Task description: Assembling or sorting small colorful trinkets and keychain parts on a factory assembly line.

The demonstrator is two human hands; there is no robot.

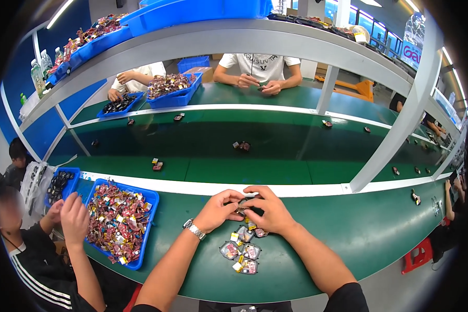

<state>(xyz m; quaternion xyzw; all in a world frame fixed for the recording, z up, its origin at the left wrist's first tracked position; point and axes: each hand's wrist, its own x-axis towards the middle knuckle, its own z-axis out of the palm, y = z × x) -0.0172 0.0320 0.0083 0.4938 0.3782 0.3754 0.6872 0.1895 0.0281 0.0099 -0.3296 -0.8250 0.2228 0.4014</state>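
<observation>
My left hand [217, 212], with a metal-band watch [194, 229] at the wrist, meets my right hand [271, 212] over the green table. Between the fingertips of both hands is a small dark case [241, 210], mostly covered by the fingers. Both hands are closed on it. Just below them, nearer to me, lies a cluster of several small dark-rimmed cases [250, 251] with reddish circuit pieces inside. Yellow-and-white tabs [238, 266] stick out from some of them.
Left of my arm stands a blue tray [153, 208] heaped with reddish circuit pieces; a smaller blue tray [78, 179] holds black parts. A person [41, 249] works close on my left. Ahead, a white rail [203, 189] borders a green conveyor [208, 169] with scattered parts. A slanted post [395, 119] rises at right.
</observation>
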